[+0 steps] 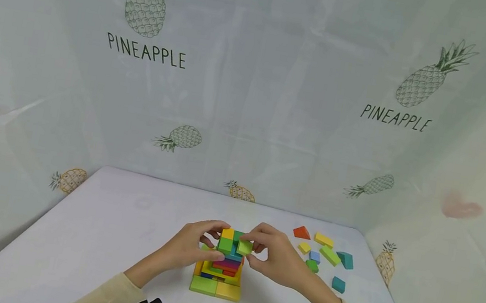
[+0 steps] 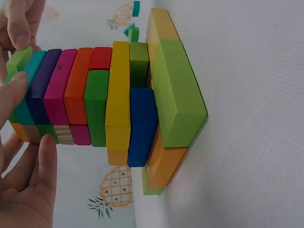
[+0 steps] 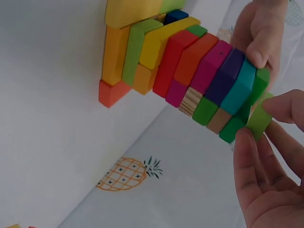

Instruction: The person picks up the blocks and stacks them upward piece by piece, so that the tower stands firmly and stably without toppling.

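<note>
A tower of colored wooden blocks (image 1: 226, 264) stands on the white table, its layers wider at the bottom and narrower toward the top. My left hand (image 1: 187, 246) holds the tower near its top, the thumb against the near face and the other fingers along the left side. In the left wrist view, the thumb overlaps the teal block (image 2: 33, 90). My right hand (image 1: 276, 256) pinches a light green block (image 3: 259, 121) between thumb and fingers, at the top right corner of the tower. Next to it, a green block (image 1: 225, 245) and a yellow block (image 1: 228, 233) form the top layer.
Several loose blocks lie at the right back of the table, among them a red triangular block (image 1: 301, 232), a yellow block (image 1: 324, 239) and a teal block (image 1: 338, 284). A pineapple-print curtain (image 1: 252, 94) hangs behind the table (image 1: 115, 237).
</note>
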A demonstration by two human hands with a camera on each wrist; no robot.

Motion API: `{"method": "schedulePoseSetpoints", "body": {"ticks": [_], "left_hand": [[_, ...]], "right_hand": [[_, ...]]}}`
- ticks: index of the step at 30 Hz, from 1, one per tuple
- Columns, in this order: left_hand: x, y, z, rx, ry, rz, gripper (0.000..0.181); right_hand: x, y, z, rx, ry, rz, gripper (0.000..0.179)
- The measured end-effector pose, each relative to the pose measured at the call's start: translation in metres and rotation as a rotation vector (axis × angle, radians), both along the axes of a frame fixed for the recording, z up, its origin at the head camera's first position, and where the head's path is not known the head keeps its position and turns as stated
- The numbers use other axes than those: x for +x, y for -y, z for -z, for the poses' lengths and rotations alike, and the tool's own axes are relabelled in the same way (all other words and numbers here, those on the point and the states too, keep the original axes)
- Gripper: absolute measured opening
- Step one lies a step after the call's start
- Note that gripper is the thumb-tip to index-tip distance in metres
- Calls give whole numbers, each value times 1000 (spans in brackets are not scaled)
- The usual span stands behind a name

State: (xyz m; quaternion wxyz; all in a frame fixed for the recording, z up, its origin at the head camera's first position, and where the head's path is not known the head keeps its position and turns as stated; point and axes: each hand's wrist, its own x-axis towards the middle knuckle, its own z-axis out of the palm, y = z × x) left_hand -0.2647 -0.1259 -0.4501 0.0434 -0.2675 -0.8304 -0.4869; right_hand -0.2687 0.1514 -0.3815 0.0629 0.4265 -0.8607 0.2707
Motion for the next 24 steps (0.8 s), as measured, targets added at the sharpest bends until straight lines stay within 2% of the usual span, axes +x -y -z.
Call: {"method": "schedulePoseSetpoints", "body": {"ticks": [12, 18, 24], "left_hand": [[-1, 0, 1, -13, -14, -4, 66], [0, -1, 0, -9, 5, -11, 67], [1, -1, -1, -4, 9, -8, 65]], "right_hand": [[0, 3, 10, -31, 4, -15, 41], [-8, -1, 15, -63, 93, -34, 51], [-11, -1, 17, -74, 155, -48, 49]]}}
